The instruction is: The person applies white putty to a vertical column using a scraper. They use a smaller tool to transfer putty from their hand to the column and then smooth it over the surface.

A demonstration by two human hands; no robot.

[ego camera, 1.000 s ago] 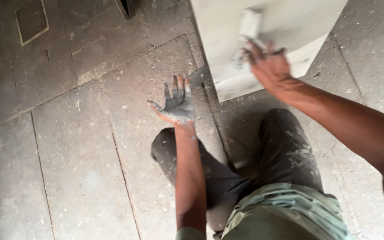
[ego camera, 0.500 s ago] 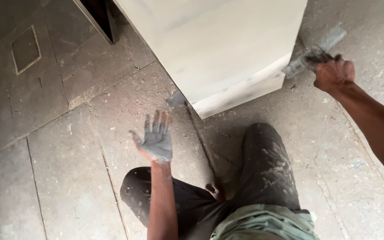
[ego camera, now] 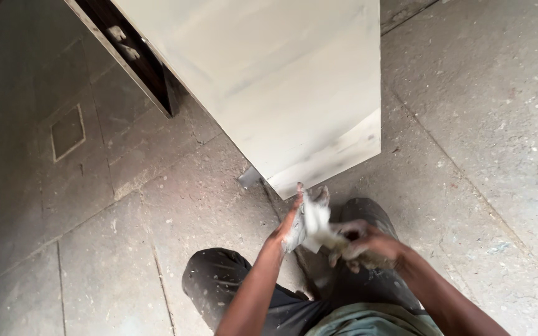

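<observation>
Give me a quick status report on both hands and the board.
Left hand open, palm against a putty-smeared scraper. Right hand gripping the scraper's handle end. Pale board stands ahead, untouched. Nothing between hands and board.

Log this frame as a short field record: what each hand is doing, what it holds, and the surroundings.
left hand: left hand open, palm smeared with pale grey paste, pressed against the tool
right hand: right hand gripping the handle end of the tool
tool: flat pale putty-coated scraper, between both hands
workpiece: large pale grey-coated board panel, just ahead
floor: dusty grey concrete floor
posture: crouched, dark trousers
</observation>
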